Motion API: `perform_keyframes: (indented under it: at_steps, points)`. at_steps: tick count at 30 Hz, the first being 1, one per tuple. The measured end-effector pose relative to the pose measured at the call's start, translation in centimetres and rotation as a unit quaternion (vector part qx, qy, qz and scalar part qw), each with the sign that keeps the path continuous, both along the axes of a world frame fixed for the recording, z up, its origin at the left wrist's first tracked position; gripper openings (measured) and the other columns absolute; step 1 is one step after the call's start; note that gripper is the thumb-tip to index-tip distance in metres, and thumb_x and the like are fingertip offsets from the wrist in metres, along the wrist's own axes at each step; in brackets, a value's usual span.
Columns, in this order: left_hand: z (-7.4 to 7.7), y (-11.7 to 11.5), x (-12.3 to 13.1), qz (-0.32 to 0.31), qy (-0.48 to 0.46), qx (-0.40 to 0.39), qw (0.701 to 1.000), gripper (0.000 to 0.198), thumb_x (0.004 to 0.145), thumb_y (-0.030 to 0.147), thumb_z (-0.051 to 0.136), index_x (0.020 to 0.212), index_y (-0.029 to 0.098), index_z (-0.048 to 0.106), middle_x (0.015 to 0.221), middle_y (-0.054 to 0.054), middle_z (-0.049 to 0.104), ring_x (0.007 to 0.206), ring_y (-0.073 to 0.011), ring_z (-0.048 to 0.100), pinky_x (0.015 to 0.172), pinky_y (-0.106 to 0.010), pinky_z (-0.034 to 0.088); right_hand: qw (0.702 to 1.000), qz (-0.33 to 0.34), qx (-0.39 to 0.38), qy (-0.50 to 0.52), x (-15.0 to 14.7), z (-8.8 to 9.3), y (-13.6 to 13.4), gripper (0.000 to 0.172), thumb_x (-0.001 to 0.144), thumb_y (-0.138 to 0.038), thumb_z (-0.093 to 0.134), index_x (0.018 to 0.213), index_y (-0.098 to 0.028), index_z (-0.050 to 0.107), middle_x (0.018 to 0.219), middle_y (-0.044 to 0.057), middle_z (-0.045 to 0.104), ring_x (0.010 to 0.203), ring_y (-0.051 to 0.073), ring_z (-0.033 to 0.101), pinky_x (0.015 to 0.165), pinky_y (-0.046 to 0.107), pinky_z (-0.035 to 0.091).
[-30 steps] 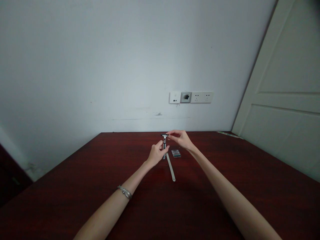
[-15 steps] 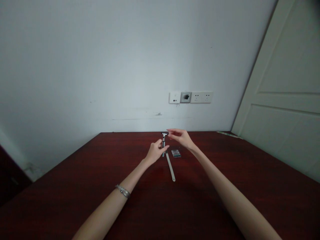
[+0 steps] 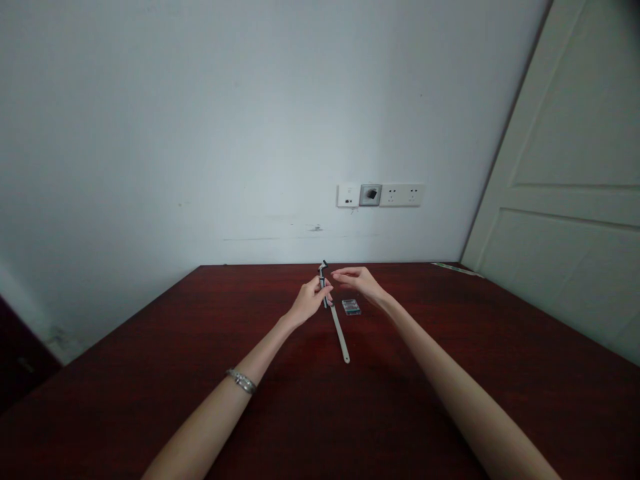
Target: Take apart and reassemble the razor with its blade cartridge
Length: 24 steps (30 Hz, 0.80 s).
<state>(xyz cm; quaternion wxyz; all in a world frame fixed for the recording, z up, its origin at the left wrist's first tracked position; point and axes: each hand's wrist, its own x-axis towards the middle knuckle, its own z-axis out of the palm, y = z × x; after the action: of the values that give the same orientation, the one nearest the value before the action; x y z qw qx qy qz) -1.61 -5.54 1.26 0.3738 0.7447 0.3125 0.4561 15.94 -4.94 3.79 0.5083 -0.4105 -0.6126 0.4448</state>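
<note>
My left hand [image 3: 306, 301] is closed around the handle of what looks like a razor [image 3: 323, 283], upright with its black and white head tilted at the top. To the right of the razor, my right hand [image 3: 361, 280] hovers apart from it. Its fingers stretch left, the thumb close beneath them, and I see nothing held there. On the table below lies a long pale flat stick [image 3: 341, 337] with a hole at its near end; my left hand hides its far end. Beside it is a small clear plastic case [image 3: 351, 307] with a teal part.
The dark red table [image 3: 240, 333] runs back to a white wall [image 3: 250, 133]. Sockets and switch plates [image 3: 381, 195] are set in the wall. A thin patterned strip [image 3: 457, 269] lies at the table's back right, near a pale panelled door [image 3: 565, 200].
The razor's head has turned, from facing me broadside to nearly edge-on. My right hand has drawn slightly down and away from the head. The stick and case lie as before.
</note>
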Motion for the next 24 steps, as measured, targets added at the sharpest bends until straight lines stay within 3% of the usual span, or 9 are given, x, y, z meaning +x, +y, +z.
perform_keyframes:
  at_steps: [4, 11, 17, 24]
  points:
    - [-0.2, 0.2, 0.2, -0.021, 0.012, -0.034, 0.999, 0.021, 0.086, 0.03, 0.047, 0.099, 0.014, 0.049, 0.069, -0.002, 0.064, 0.063, -0.0144, 0.064, 0.061, -0.025, 0.048, 0.999, 0.023, -0.001, 0.035, -0.9, 0.3, -0.5, 0.04, 0.059, -0.039, 0.075, 0.088, -0.012, 0.07, 0.082, 0.007, 0.07, 0.072, 0.015, 0.062, 0.069, 0.029, 0.048]
    - [-0.2, 0.5, 0.3, -0.042, 0.031, -0.06, 0.997, 0.022, 0.088, 0.028, 0.044, 0.104, 0.014, 0.047, 0.074, -0.003, 0.064, 0.068, -0.0145, 0.064, 0.066, -0.027, 0.048, 0.994, 0.101, 0.04, 0.019, -1.8, 0.2, -0.8, 0.036, 0.061, -0.042, 0.073, 0.081, -0.013, 0.065, 0.054, 0.0, 0.06, 0.045, 0.014, 0.055, 0.05, 0.028, 0.044]
    - [-0.6, 0.7, 0.5, -0.082, 0.009, -0.107, 0.991, 0.027, 0.088, 0.032, 0.046, 0.107, 0.013, 0.046, 0.072, -0.003, 0.063, 0.067, -0.0152, 0.064, 0.066, -0.029, 0.049, 0.992, 0.048, 0.105, -0.052, -1.8, -0.1, -0.3, 0.032, 0.061, -0.043, 0.071, 0.069, -0.013, 0.066, 0.064, 0.002, 0.061, 0.053, 0.013, 0.056, 0.056, 0.027, 0.045]
    - [-0.2, 0.4, 0.3, -0.093, 0.028, -0.158, 0.983, 0.031, 0.087, 0.037, 0.048, 0.108, 0.014, 0.045, 0.079, -0.007, 0.065, 0.07, -0.0152, 0.065, 0.057, -0.023, 0.046, 0.987, 0.006, 0.134, -0.091, -1.6, -0.1, 0.1, 0.028, 0.062, -0.041, 0.07, 0.066, -0.013, 0.068, 0.072, 0.002, 0.063, 0.067, 0.014, 0.058, 0.067, 0.026, 0.044]
